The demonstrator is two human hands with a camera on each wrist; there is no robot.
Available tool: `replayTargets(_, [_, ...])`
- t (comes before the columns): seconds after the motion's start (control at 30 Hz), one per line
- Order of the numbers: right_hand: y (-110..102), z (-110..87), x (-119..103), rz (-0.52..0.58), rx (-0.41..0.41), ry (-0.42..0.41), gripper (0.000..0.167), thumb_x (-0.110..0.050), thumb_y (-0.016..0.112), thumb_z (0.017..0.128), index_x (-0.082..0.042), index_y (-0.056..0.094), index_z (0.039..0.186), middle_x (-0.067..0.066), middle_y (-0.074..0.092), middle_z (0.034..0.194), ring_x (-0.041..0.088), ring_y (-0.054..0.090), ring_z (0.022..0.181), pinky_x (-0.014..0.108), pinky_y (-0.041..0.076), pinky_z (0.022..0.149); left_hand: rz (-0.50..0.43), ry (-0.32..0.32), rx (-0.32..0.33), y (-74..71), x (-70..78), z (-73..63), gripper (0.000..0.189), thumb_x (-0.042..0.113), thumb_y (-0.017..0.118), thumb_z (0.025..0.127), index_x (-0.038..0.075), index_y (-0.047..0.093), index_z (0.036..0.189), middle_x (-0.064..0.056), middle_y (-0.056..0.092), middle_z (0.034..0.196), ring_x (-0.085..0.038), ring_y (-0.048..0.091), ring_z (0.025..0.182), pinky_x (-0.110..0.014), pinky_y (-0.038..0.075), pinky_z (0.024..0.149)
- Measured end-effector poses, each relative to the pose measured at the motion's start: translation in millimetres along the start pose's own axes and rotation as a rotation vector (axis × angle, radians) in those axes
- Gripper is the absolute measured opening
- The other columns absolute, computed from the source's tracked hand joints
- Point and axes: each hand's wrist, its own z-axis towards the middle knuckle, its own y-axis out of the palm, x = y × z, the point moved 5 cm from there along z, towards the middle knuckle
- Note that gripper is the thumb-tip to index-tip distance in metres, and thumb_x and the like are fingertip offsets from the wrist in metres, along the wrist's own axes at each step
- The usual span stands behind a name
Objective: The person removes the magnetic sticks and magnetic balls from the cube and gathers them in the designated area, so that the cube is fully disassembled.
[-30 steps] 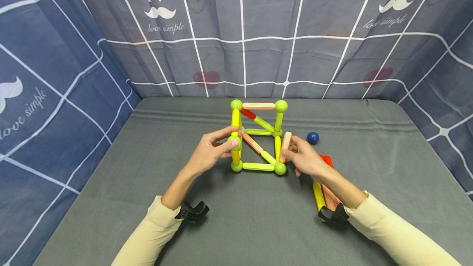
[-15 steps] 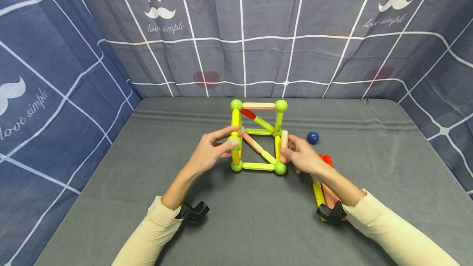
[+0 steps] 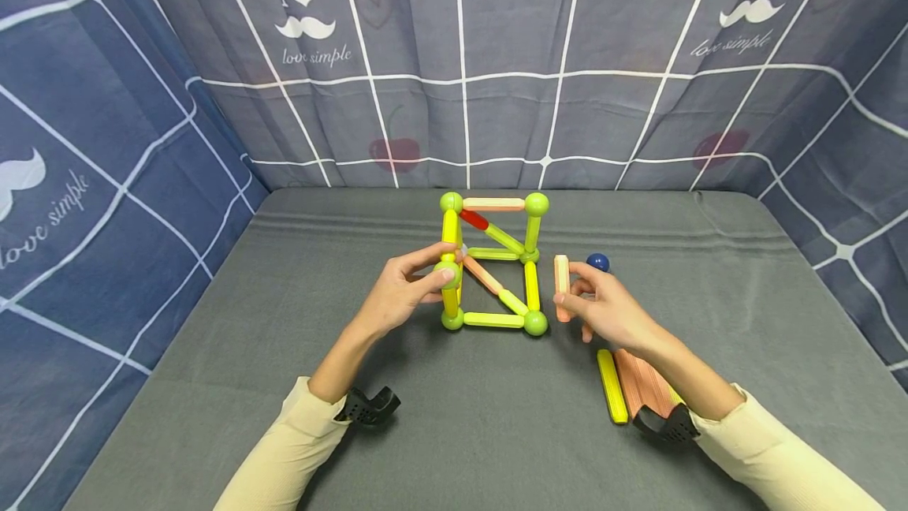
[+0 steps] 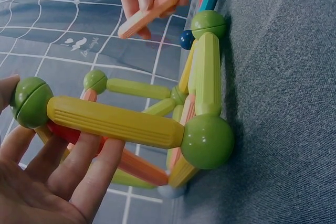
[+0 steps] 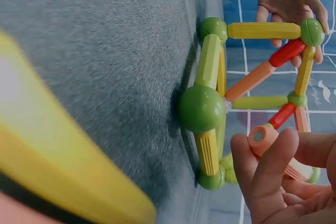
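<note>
Grey cloth (image 3: 482,432) on the table, kinda creased along the far side. Behind that there's a grey-blue curtain (image 3: 504,117) with a white grid, mustache prints (image 3: 305,27) left and right saying "love simple", plus two faded red cherries (image 3: 394,156) lower down. Left drape (image 3: 85,117) looks bluer, same mustache. Loose bits on the right: navy ball (image 3: 598,262) farther back, yellow stick (image 3: 613,386) and orange sticks (image 3: 641,381) nearer.

Head view looks down from six o'clock toward twelve; near wrist views, from seven and five, share the rod frame (image 3: 484,276).
</note>
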Motion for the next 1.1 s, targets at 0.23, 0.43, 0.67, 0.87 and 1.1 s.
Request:
replayTargets(0.23, [-13,-20.4,2,0.033,0.015,-0.007,0.066,-0.009,0.062,0.098,-0.015,0.027,0.154,0.019,0.055,0.093,0.026,0.052,0.045,0.040,0.051,0.047,0.001,-0.002,0.001,0.0,-1.5,-0.2,0.046,0.014,0.064,0.097,0.001,0.053,0.140,-0.013,0.059,0.133,-0.032,0.062,0.114,-0.044,0.056,0.082])
replayTargets(0.43, [-27,-37.5,6,0.029,0.013,-0.018,0.064,-0.008,0.063,0.097,-0.012,0.030,0.152,0.017,0.058,0.083,0.028,0.051,0.049,0.037,0.049,0.045,0.003,-0.003,0.000,0.1,-1.0,-1.0,0.047,0.015,0.064,0.097,0.001,0.053,0.141,-0.013,0.059,0.134,-0.032,0.062,0.114,-0.044,0.056,0.082])
replayTargets(0.67, [-42,-58.6,19,0.009,0.046,-0.020,0.063,-0.007,0.065,0.095,-0.008,0.034,0.149,0.020,0.056,0.097,0.026,0.054,0.050,0.036,0.049,0.045,0.007,-0.009,0.005,-0.1,0.1,-1.3,0.045,0.015,0.064,0.097,0.006,0.055,0.140,-0.013,0.059,0.135,-0.031,0.062,0.113,-0.044,0.056,0.082])
replayTargets(0.87, [-53,-77.1,34,-0.054,0.062,-0.010,0.062,-0.007,0.067,0.094,-0.005,0.036,0.148,0.019,0.056,0.096,0.024,0.055,0.052,0.035,0.050,0.047,-0.001,0.003,-0.002,1.1,-0.4,-0.4,0.045,0.015,0.065,0.097,0.005,0.056,0.139,-0.013,0.060,0.133,-0.029,0.063,0.113,-0.045,0.056,0.083])
replayTargets(1.1, [-64,-90.8,49,-0.123,0.040,0.021,0.059,-0.008,0.064,0.096,0.000,0.036,0.147,0.015,0.058,0.091,0.021,0.051,0.050,0.033,0.047,0.045,-0.003,-0.006,0.008,0.3,-1.1,0.4,0.046,0.014,0.064,0.097,0.002,0.053,0.141,-0.011,0.060,0.133,-0.031,0.062,0.113,-0.044,0.056,0.082])
